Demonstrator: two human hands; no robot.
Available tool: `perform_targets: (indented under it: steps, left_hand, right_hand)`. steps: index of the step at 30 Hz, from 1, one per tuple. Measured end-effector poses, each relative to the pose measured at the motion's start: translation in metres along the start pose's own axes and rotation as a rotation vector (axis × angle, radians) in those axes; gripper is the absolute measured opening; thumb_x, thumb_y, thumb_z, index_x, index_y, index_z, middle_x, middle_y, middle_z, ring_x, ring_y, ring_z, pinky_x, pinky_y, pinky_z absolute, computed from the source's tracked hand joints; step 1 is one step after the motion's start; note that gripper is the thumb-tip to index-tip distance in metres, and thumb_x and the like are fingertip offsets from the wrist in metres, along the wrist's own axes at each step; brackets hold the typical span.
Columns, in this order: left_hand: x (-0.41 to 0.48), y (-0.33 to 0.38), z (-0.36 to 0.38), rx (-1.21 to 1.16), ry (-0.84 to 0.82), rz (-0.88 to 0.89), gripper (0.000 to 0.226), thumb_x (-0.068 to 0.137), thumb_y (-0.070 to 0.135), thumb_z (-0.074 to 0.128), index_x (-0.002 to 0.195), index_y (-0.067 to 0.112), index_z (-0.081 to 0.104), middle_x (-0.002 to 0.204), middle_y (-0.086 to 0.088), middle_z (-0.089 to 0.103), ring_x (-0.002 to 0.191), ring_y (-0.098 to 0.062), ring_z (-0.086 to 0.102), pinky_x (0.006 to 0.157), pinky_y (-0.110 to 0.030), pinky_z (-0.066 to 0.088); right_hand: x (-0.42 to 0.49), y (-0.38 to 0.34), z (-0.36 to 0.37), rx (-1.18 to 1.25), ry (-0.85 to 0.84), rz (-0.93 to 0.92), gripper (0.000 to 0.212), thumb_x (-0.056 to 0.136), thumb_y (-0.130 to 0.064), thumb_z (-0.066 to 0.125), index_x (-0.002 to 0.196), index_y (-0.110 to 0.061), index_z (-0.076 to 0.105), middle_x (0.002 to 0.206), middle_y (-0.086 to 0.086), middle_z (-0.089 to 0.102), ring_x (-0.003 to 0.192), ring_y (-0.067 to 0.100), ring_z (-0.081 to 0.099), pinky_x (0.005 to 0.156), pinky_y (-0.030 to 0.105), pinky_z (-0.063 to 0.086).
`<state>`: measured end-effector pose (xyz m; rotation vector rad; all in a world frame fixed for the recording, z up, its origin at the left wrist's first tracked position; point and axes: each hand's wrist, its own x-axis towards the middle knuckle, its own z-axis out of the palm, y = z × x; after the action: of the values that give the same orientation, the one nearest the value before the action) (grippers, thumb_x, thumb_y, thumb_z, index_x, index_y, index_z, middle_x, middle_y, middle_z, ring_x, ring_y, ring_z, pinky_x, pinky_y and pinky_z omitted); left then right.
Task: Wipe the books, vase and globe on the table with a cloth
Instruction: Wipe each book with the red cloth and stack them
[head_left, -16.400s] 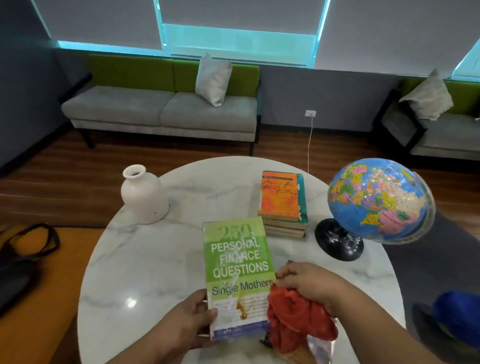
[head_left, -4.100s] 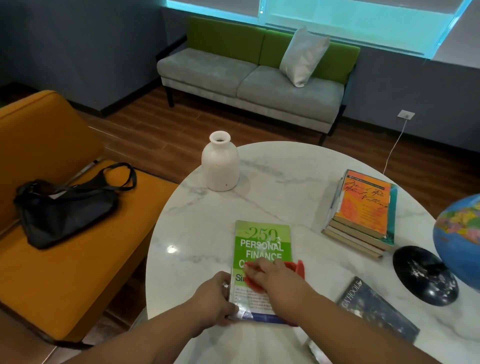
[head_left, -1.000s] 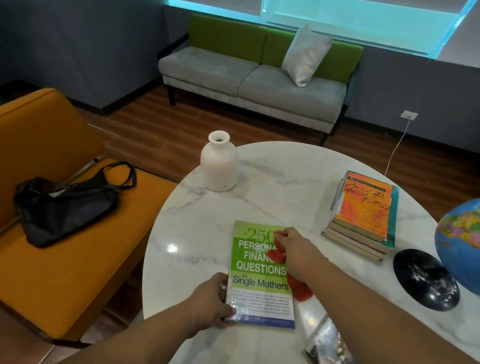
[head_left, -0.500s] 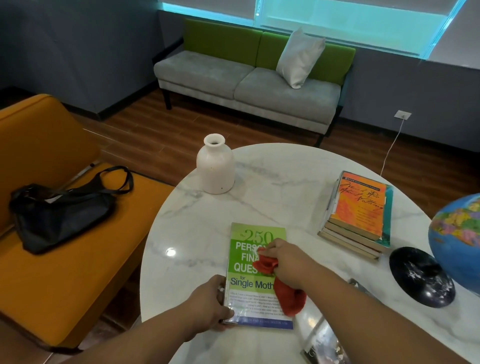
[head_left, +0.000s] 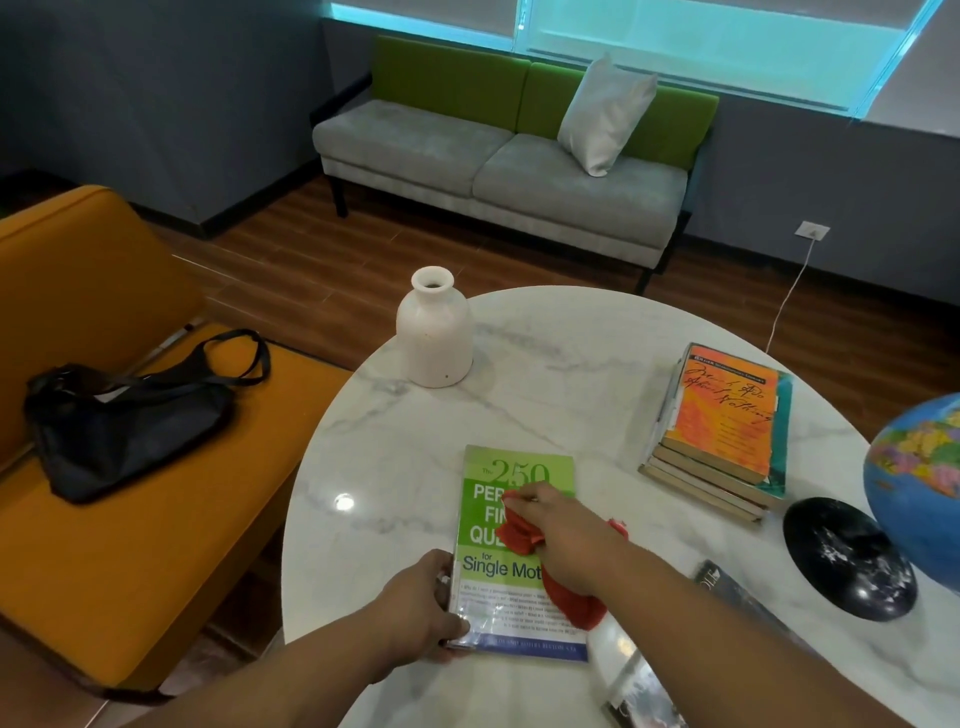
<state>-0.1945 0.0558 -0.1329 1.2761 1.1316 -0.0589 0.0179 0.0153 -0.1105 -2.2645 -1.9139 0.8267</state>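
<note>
Most of my light comes from the window (head_left: 701, 47) at 12 o'clock, a cyan band blown out past any detail. The room around it is dim, and the wall at 10 o'clock is nearly black. The table (head_left: 571, 374) is evenly lit and sharp, with a small hot spot at 8 o'clock of the book (head_left: 519, 462) and glare across the book's near end. The red cloth (head_left: 519, 535) reads crisp. The vase (head_left: 434, 332) casts only a faint, soft shadow. Wide-angle bending bows the table rim, and the globe (head_left: 914, 483) at 3 o'clock is cropped and slightly soft.
</note>
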Motion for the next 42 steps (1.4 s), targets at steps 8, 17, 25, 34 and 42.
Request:
perform_targets:
  steps: [8,17,25,34,42]
  left_hand:
    - [-0.002,0.001,0.001,0.008,0.004,0.005,0.051,0.075,-0.006,0.067,0.115,0.019,0.048,0.101,-0.014,0.067,0.093,-0.037,0.068,0.073,-0.051,0.059]
    - [-0.005,0.006,0.001,0.033,0.012,0.0,0.05,0.077,-0.006,0.066,0.117,0.018,0.048,0.099,-0.012,0.066,0.093,-0.036,0.069,0.072,-0.048,0.06]
    - [-0.007,0.008,0.001,0.024,0.009,-0.013,0.047,0.077,-0.008,0.066,0.112,0.019,0.048,0.102,-0.017,0.066,0.093,-0.039,0.069,0.075,-0.052,0.058]
    - [-0.012,0.015,-0.002,0.108,0.003,-0.006,0.051,0.077,-0.007,0.066,0.119,0.015,0.047,0.097,-0.012,0.066,0.089,-0.033,0.07,0.072,-0.046,0.06]
    - [-0.014,0.027,-0.023,0.46,0.039,0.096,0.055,0.081,0.003,0.062,0.13,0.025,0.049,0.095,-0.003,0.066,0.083,-0.021,0.066,0.074,-0.029,0.057]
  right_hand:
    - [-0.007,0.004,0.003,0.05,0.025,0.042,0.067,0.087,0.0,0.051,0.147,-0.027,0.034,0.146,-0.009,0.026,0.122,0.017,0.045,0.104,0.02,0.034]
    - [-0.01,-0.003,0.008,0.033,0.02,-0.043,0.069,0.087,0.003,0.049,0.147,-0.029,0.036,0.148,-0.012,0.028,0.128,0.013,0.04,0.101,0.009,0.023]
    - [-0.015,-0.013,0.004,0.004,0.052,-0.035,0.062,0.087,0.003,0.05,0.143,-0.022,0.041,0.146,-0.005,0.037,0.119,0.017,0.05,0.1,0.018,0.038]
    - [-0.023,-0.014,-0.051,0.221,0.075,0.034,0.049,0.083,0.003,0.055,0.121,-0.026,0.065,0.121,-0.005,0.056,0.107,0.013,0.056,0.09,0.017,0.043]
    - [-0.035,-0.029,-0.017,0.441,0.426,0.019,0.064,0.082,-0.01,0.063,0.14,-0.031,0.045,0.12,-0.003,0.04,0.116,0.014,0.047,0.098,0.004,0.029]
